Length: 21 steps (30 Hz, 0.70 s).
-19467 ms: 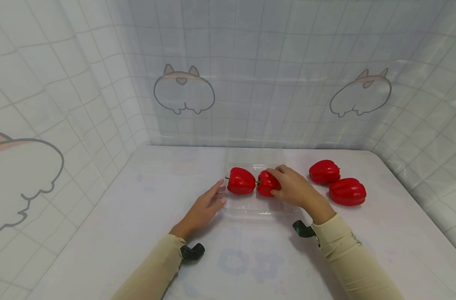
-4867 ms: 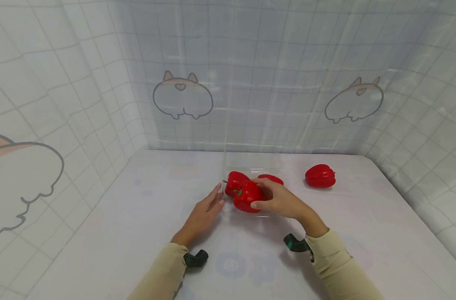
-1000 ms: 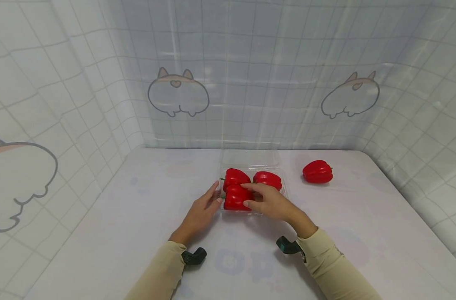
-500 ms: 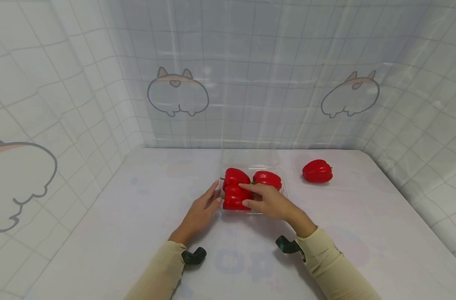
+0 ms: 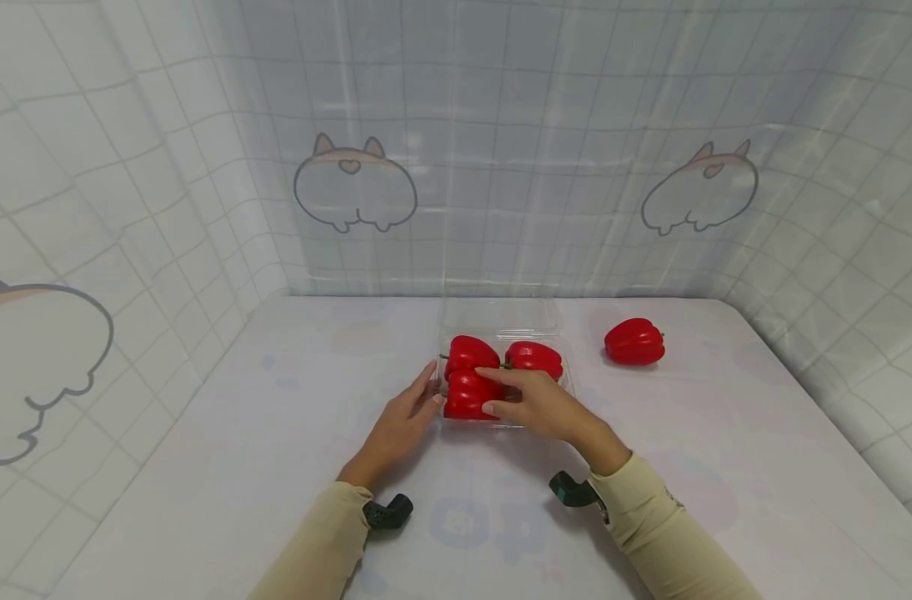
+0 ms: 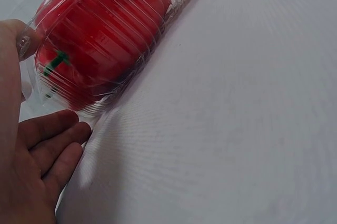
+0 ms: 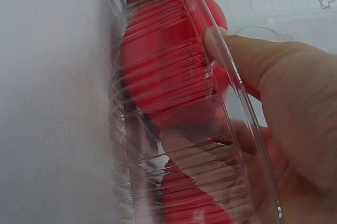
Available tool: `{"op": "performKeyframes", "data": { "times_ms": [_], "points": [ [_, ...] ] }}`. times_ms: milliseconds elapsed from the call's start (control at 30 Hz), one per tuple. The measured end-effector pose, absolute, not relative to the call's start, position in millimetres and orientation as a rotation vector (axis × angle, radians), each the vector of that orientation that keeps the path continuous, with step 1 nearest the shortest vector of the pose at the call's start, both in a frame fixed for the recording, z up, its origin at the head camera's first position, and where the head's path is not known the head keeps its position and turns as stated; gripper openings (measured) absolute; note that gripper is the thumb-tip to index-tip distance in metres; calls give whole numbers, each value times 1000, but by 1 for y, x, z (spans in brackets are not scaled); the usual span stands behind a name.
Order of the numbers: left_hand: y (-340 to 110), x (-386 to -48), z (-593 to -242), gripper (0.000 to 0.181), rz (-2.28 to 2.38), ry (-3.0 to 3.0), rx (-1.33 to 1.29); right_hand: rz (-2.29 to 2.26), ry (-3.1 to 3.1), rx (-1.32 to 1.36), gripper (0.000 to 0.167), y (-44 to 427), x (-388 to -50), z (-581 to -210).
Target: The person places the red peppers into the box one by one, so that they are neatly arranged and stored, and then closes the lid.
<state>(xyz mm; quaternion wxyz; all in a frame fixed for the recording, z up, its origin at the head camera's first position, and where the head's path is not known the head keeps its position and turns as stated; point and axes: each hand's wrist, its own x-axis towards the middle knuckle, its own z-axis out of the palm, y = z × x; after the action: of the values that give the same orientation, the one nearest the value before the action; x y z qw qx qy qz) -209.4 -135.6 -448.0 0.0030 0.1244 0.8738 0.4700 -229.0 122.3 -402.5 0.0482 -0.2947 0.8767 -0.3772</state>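
Observation:
My right hand (image 5: 542, 403) grips a red bell pepper (image 5: 467, 393) at the front left of a clear plastic clamshell box (image 5: 564, 383). The thumb and fingers reach into the box around that pepper, as the right wrist view shows through the ribbed wall. Behind it lies a second red pepper (image 5: 473, 352), and a third pepper (image 5: 534, 357) sits at the back right of the box, partly behind my hand. At the box's left side my left hand (image 5: 398, 429) touches the wall with its thumb and nearly straight fingers. The pepper's green stem (image 6: 56, 61) points toward this hand.
One more red bell pepper (image 5: 634, 342) lies on the white table (image 5: 696, 417), right of the box. The box's clear lid (image 5: 498, 316) is folded back toward the rear curtain (image 5: 546, 167). Tiled-pattern curtains also bound the table left and right.
Earlier, two peppers were in the box and two outside. The right hand has since lowered another into the front left. Over the last second that pepper shifted slightly left; the left hand stayed put.

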Motion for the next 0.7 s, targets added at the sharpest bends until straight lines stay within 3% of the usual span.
{"op": "performKeyframes", "data": {
  "times_ms": [700],
  "points": [
    [-137, -210, -452, 60, 1464, 2739, 401, -1140, 2700, -884, 62, 119, -227, -403]
  ]
}}
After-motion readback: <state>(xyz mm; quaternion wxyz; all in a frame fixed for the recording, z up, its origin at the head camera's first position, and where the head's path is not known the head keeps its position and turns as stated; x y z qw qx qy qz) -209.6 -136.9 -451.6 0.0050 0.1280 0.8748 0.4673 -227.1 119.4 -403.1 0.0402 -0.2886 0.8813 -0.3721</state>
